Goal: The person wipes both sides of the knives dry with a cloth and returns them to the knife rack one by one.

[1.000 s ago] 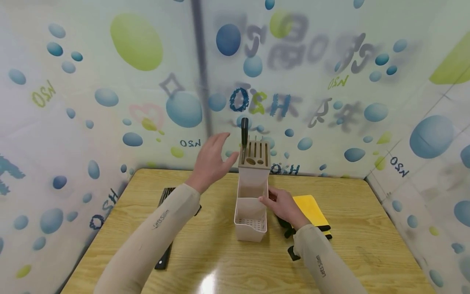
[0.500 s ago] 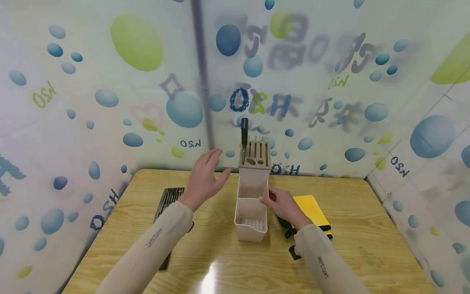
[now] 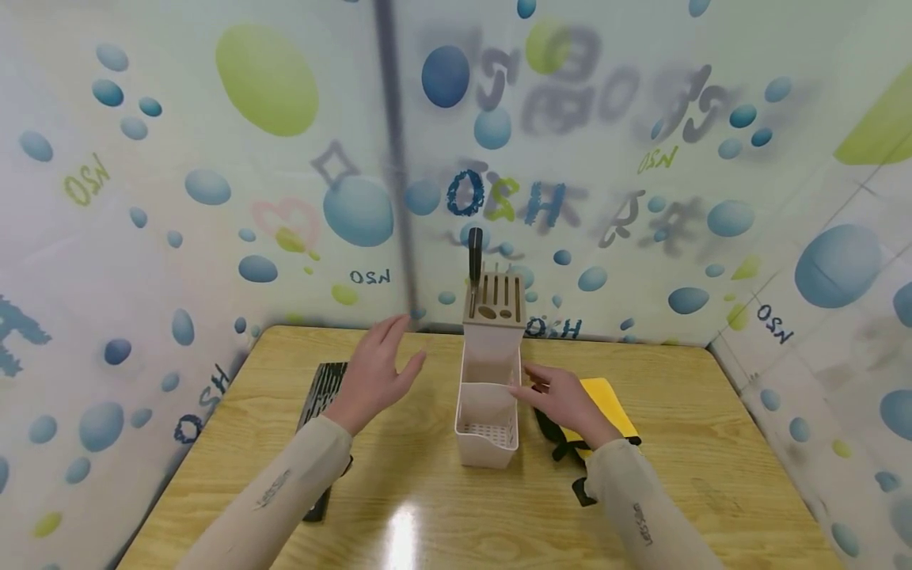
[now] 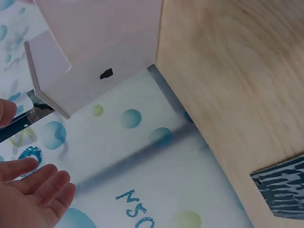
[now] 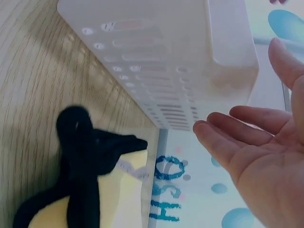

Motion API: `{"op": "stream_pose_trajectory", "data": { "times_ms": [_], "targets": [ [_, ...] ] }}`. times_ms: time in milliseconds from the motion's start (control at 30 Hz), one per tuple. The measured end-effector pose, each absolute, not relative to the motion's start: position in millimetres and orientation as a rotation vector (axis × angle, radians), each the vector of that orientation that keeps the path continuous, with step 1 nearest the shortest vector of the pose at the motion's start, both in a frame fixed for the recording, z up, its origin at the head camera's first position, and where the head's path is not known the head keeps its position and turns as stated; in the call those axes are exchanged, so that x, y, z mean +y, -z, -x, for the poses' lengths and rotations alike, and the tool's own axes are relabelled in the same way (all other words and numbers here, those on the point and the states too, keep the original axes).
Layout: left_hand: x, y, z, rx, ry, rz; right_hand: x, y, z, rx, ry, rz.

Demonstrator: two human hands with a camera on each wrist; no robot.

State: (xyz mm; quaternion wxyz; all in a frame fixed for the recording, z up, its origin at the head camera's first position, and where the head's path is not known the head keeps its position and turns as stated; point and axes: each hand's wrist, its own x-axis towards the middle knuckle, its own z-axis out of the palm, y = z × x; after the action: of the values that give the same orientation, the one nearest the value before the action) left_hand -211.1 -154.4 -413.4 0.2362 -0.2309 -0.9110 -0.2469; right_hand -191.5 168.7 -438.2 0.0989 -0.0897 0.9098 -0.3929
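Note:
An off-white knife holder (image 3: pixel 488 412) stands upright on the table, with a slotted brown top and open compartments in front. A black-handled knife (image 3: pixel 475 257) stands in its leftmost slot. To the holder's left, my left hand (image 3: pixel 374 376) is in the air, fingers extended and holding nothing. My right hand (image 3: pixel 563 400) is at the holder's right side with thumb and fingers spread; in the right wrist view its fingertips (image 5: pixel 202 128) are close to the perforated wall, contact unclear. Partly under my left forearm lies a broad, black-and-silver striped blade (image 3: pixel 324 388) with a dark handle (image 3: pixel 318 507).
A folded yellow item with black straps (image 3: pixel 602 400) lies right of the holder, partly behind my right hand. A patterned wall sheet (image 3: pixel 606 190) rises behind the wooden table (image 3: pixel 684 491) and along both sides.
My left hand has moved away from the knife in the holder, leftward and toward me. My right hand has loosened from the holder's side and shifted slightly right. The holder has stayed put.

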Motion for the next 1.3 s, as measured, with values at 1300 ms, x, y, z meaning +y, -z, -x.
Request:
{"op": "stream_pose_trajectory", "data": {
  "times_ms": [1300],
  "targets": [
    [-233,477,157,-2.861,0.594,0.294,239,485,154,2.86,0.793,0.166]
  ]
}}
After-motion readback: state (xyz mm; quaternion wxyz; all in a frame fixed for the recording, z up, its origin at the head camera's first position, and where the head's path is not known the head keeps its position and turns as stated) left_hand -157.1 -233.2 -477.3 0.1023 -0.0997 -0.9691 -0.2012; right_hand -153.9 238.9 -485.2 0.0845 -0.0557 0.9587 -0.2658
